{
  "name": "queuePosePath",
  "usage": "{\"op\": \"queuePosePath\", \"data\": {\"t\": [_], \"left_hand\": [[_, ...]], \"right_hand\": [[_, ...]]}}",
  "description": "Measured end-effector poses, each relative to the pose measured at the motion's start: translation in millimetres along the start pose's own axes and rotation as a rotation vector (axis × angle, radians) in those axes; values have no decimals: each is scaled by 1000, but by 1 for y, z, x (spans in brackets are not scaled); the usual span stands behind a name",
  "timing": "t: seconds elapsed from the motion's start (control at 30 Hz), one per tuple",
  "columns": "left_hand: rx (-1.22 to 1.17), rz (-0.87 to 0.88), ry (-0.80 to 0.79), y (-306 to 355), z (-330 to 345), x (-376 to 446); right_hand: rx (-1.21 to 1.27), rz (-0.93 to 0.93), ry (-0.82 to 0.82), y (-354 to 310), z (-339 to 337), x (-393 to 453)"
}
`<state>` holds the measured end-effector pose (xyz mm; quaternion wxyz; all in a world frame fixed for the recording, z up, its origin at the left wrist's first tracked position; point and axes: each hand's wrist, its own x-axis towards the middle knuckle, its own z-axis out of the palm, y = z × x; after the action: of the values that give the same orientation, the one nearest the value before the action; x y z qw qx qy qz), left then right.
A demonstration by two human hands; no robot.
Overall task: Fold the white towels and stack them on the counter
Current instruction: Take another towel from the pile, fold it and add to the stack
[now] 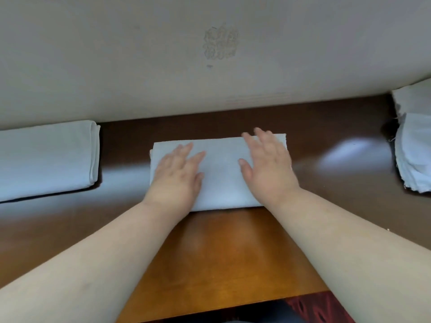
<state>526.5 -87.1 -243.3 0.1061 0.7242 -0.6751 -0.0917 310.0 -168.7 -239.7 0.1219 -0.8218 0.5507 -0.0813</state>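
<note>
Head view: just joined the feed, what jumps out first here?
Two bare hands, left hand and right hand, press flat on a folded white cloth towel at the centre of the glossy brown wooden counter. A folded white towel stack lies at far left; a rumpled white cloth pile sits at far right.

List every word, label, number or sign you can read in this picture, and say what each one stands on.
No readable text in this view.
Faint mark on the wall: an embossed or smudged patch, too blurred to read; it may not be writing at all.
Folded towel under both hands: plain, no label showing.
Folded stack at the left: plain.
Pile of cloths at the right: plain.
Wooden counter: no markings.
</note>
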Motion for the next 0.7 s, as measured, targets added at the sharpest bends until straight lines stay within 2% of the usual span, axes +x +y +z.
{"op": "queuePosePath", "data": {"t": [0.03,0.07,0.13,0.2,0.33,0.43,0.5,0.57,0.63,0.7], "left_hand": [[27,83,-74,6,5,5],[60,91,-155,7,11,8],[129,-33,-301,-4,24,7],[174,-136,-321,-20,32,-1],[162,-203,-303,-36,33,-8],[59,-262,-275,-35,25,-11],[-164,-513,-62,-31,19,-12],[-461,-888,159,-31,11,-7],[-661,-1125,119,-35,4,2],[-630,-1143,-39,-38,-6,6]], "right_hand": [[-54,-59,-112,-8,8,6],[-108,-86,-223,-11,17,10],[-176,-70,-345,0,30,14],[-219,-45,-345,17,37,14],[-261,18,-324,39,30,13],[-158,128,-308,46,16,12],[49,284,-163,50,5,12],[329,581,-54,55,-5,12],[499,838,-102,60,-12,12],[576,952,-189,62,-16,14]]}}
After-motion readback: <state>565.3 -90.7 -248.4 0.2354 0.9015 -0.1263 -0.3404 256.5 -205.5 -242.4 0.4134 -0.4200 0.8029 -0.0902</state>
